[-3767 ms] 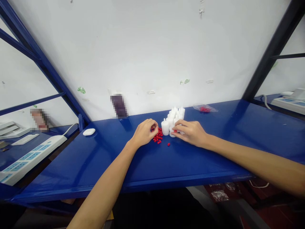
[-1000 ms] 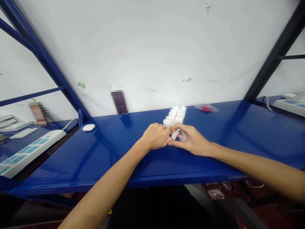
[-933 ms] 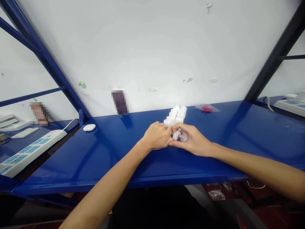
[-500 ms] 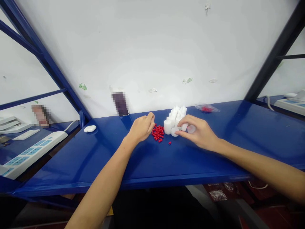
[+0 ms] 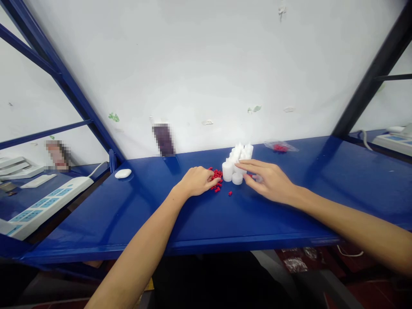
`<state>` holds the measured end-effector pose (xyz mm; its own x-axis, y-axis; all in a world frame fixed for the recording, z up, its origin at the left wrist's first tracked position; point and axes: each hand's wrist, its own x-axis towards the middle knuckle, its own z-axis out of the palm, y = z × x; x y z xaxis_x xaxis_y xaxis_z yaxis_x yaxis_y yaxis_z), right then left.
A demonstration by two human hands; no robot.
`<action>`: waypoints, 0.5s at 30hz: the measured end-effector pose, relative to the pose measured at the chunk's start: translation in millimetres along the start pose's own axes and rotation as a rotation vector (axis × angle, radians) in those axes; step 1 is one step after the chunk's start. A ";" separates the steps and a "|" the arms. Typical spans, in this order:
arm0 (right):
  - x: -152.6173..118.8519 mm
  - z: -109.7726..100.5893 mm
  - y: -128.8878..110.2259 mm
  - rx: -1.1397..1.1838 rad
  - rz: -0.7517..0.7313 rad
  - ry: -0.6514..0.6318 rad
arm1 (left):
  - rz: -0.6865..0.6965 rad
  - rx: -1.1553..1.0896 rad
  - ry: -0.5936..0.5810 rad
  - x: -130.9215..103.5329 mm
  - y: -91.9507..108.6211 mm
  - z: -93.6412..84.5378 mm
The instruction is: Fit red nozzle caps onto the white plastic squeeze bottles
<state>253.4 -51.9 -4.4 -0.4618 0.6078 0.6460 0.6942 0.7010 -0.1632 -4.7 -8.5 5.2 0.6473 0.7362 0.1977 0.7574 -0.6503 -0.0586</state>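
Observation:
My left hand (image 5: 197,181) is at the left side of a pile of small red plastic pieces (image 5: 218,175), its thumb and fingers apart over the nearest ones. One loose red piece (image 5: 230,193) lies in front of the pile. My right hand (image 5: 270,179) is open beside a short white cylinder (image 5: 237,178), its fingertips close to a cluster of taller white cylinders (image 5: 227,171). Under the right hand's fingers a translucent item (image 5: 256,177) partly shows; I cannot make out its kind.
A clear bag with red pieces (image 5: 280,147) lies at the back right of the blue table (image 5: 206,227). A phone-like dark object (image 5: 164,140) leans on the wall. A white rounded object (image 5: 122,174) and a power strip (image 5: 48,206) are at the left.
My left hand has opened from a closed pose and lowered onto the red pile. My right hand has let go of the short white cylinder, which now stands upright by the cluster.

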 end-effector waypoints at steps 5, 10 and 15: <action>0.8 2.7 1.6 0.011 0.021 -0.063 | -0.025 0.010 0.041 0.0 1.3 0.0; 2.0 2.1 1.3 0.083 0.017 -0.041 | -0.055 -0.005 0.078 0.1 0.3 -1.6; 2.5 -5.5 -6.1 0.279 0.001 0.012 | 0.064 0.015 0.209 -0.6 17.2 -11.5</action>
<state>251.0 -56.8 2.3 -0.4536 0.6054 0.6540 0.5155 0.7769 -0.3616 7.0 -22.2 15.3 0.6634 0.6378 0.3913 0.7177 -0.6904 -0.0915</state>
